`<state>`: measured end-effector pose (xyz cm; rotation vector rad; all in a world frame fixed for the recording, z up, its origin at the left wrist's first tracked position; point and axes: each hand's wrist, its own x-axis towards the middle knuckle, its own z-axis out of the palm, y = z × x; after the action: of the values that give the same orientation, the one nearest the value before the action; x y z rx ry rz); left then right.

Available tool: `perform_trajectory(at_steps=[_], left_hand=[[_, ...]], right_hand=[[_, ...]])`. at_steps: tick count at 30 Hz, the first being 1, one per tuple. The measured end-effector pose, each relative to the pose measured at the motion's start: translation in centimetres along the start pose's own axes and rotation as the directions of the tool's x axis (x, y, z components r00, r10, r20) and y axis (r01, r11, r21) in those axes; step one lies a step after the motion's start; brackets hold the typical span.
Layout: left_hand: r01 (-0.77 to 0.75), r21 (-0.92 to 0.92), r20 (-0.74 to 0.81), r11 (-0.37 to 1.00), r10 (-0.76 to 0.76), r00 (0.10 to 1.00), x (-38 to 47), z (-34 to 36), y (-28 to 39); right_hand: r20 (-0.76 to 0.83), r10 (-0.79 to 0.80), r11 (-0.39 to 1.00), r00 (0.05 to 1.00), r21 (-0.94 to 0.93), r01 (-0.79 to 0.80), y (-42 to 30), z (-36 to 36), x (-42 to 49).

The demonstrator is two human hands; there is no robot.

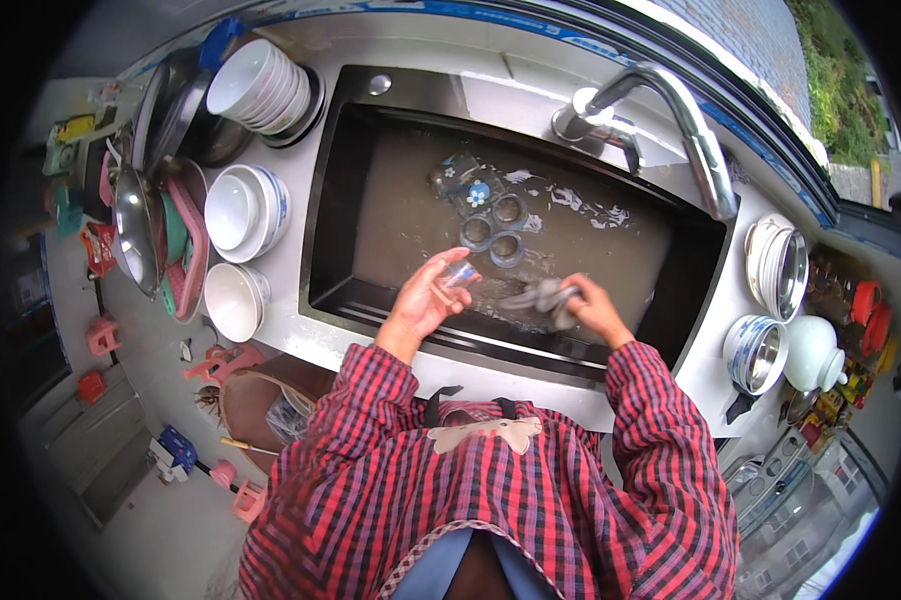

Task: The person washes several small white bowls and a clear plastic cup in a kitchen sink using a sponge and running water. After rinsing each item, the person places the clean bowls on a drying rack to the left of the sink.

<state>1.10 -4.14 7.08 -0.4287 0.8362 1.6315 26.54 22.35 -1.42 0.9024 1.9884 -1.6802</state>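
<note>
My left hand (425,296) holds a small clear glass cup (458,274) tilted above the murky water. In my right hand (594,307) is a wet grey cloth (551,296), hanging over the water and slightly blurred. Both hands are over the near side of a black sink (323,232) partly filled with cloudy water. Beyond the left hand, several clear glasses (509,211) cluster at the water's surface. Among them, one glass bears a blue-and-white flower (478,193).
A chrome faucet (709,165) arches over the sink's back right. Left of it stand stacked white bowls (259,86), more bowls (233,206) and a metal pot lid (136,225). At right are stacked plates (774,262), patterned bowls (754,352) and a pale lidded pot (810,352).
</note>
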Motion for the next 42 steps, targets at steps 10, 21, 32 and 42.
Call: perform_trajectory(at_steps=[10,21,32,42], left_hand=[[0.019,0.125,-0.328,0.992,0.023,0.944,8.8,4.4,-6.4],[-0.152,0.305,-0.241,0.94,0.23,0.943,13.0,8.0,-10.9],[0.003,0.327,-0.083,0.945,0.025,0.996,9.8,8.5,-7.1],[-0.032,0.454,0.001,0.89,0.035,0.999,9.7,10.0,-6.3]], right_hand=[[-0.384,0.164,0.653,0.909,0.732,0.192,1.2,2.9,3.6],[-0.836,-0.082,0.986,0.543,0.01,0.165,-12.8,4.4,2.3],[-0.468,-0.237,0.807,0.851,-0.583,-0.097,-0.1,-2.6,-1.9],[-0.506,-0.554,0.833,0.662,-0.349,0.43,-10.6,-4.2,-7.9]])
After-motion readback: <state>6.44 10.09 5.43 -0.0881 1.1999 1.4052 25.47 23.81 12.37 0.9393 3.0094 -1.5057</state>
